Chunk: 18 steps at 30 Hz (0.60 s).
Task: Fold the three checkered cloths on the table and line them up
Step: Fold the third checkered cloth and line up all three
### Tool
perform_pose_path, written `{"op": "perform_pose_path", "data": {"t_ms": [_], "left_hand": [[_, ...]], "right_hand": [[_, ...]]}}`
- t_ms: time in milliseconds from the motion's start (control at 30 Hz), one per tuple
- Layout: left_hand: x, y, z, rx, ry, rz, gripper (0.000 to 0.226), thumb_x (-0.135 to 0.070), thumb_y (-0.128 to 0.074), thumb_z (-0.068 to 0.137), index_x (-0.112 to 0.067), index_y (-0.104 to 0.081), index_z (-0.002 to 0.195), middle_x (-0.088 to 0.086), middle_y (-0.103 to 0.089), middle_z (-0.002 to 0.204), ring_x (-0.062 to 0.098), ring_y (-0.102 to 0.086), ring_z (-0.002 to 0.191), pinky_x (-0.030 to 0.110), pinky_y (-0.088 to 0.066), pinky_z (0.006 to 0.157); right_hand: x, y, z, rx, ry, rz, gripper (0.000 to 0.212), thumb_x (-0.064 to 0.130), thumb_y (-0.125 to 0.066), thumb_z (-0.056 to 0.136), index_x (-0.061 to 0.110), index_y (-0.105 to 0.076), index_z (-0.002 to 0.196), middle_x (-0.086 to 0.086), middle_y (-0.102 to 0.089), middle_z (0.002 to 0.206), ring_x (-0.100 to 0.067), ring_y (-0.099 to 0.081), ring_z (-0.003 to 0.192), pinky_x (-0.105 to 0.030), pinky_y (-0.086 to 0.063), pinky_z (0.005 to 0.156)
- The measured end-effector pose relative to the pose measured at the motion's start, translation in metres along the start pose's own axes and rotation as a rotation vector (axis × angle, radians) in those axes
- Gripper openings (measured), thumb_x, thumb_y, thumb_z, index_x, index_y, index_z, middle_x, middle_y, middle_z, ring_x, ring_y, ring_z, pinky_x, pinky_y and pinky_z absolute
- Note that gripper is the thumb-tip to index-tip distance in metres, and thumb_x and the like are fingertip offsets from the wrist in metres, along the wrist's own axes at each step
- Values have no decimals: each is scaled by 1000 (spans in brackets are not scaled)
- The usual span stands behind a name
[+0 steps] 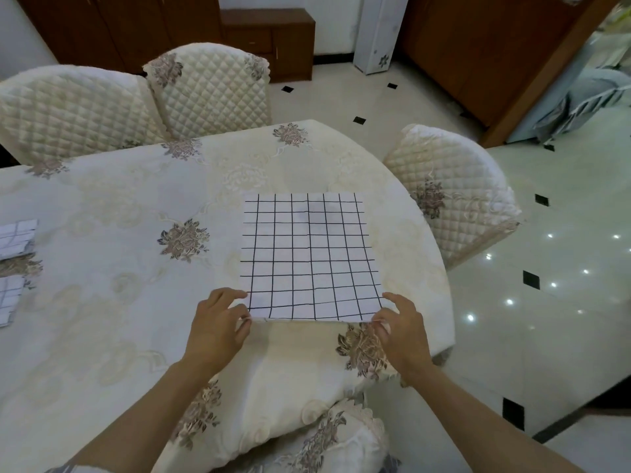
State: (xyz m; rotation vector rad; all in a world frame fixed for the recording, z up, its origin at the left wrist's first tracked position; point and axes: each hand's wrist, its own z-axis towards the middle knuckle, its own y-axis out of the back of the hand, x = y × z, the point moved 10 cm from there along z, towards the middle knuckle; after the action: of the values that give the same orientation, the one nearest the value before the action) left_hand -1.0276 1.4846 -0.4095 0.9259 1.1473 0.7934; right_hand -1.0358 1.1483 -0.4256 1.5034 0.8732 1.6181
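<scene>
Head view, single frame.

Cloths counted: 3.
- No. 1: white square cloth with a thin black grid. It lies spread flat on the right half of the rounded table, under a cream embroidered tablecloth with brown flower motifs. Its near edge sits close to the table's near edge, and its far edge points to the middle of the table.
- No. 2: second gridded cloth, at the left border of the view and cut off by it. Layered edges show, so it is bunched or folded; I cannot tell which.
- No. 3: third gridded cloth, just nearer than No. 2 and also cut off. One flower motif lies between them. Both are well apart from No. 1.

Hands counted: 2, both on No. 1.
- My left hand pinches the near-left corner between thumb and curled fingers, with the forefinger reaching up to the side edge.
- My right hand pinches the near-right corner the same way.
- The near edge between the two pinches looks slightly raised off the tablecloth.

Surroundings:
- Quilted cream chair backs: 3, with two behind the far edge and one at the right.
- A fourth cream flower-trimmed cover shows below the near edge.
- Glossy pale tiled floor with small black diamonds.
- Dark wooden cabinets along the back wall.
</scene>
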Motion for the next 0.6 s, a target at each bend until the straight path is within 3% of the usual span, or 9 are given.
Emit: {"op": "perform_pose_path", "data": {"t_ms": [167,333,500,600], "left_hand": [[-8,2,-18,-11,-31,-35,16,-11,-81,71,-18,-66,71,1,-66,114,23,-48,114,43,-44,77],[-19,10,-45,-38,8,-63,20,-10,-81,69,-21,-65,70,-3,-66,113,20,-49,112,40,-43,77],[-37,22,-67,-66,44,-16,20,-11,-81,70,-22,-65,72,-3,-66,114,20,-50,112,40,-45,77],[-59,28,-77,-118,95,-3,6,-25,-66,78,-23,-65,73,-5,-65,115,18,-48,114,40,-46,79]], "right_hand": [[2,15,-17,-51,23,-10,8,7,-75,79,14,-71,78,-9,-60,127,-29,-53,120,-47,-44,95],[2,26,-26,-60,56,28,10,9,-75,80,17,-71,82,-3,-58,130,-23,-49,123,-36,-36,98],[6,42,-19,-83,130,82,14,7,-74,81,20,-70,83,-2,-60,125,-22,-50,119,-34,-36,94],[-6,54,-14,-52,184,96,14,7,-74,81,20,-70,83,-3,-61,124,-24,-52,119,-39,-41,95]]}}
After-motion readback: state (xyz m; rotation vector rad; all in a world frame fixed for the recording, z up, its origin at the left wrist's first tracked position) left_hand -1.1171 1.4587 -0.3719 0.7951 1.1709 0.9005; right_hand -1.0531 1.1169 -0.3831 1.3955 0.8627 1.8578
